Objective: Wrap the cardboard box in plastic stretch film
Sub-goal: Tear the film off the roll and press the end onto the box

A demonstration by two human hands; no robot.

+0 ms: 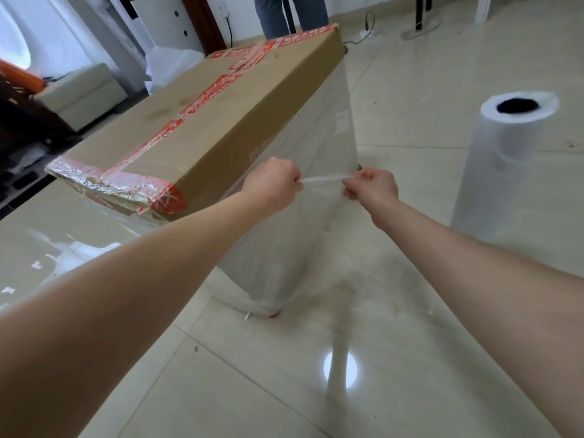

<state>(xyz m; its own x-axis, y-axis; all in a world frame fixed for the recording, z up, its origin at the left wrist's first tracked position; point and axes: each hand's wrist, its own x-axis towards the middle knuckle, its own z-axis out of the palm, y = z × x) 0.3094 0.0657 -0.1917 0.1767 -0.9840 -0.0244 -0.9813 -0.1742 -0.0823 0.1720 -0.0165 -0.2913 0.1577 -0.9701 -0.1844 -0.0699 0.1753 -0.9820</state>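
Observation:
A large cardboard box [221,115] with red tape stands on the tiled floor. Clear stretch film [303,235] covers its near side down to the floor. My left hand [271,181] and my right hand [373,184] are both closed on a bunched strand of the film, pulled taut between them in front of the box's right side. The roll of stretch film [505,159] stands upright on the floor to the right, apart from my hands.
A person's legs [290,14] stand behind the far end of the box. A pale ottoman [82,93] and dark clutter lie at the left. A stand base [420,30] and cables sit at the back right. Glossy tiles [410,374] spread in front.

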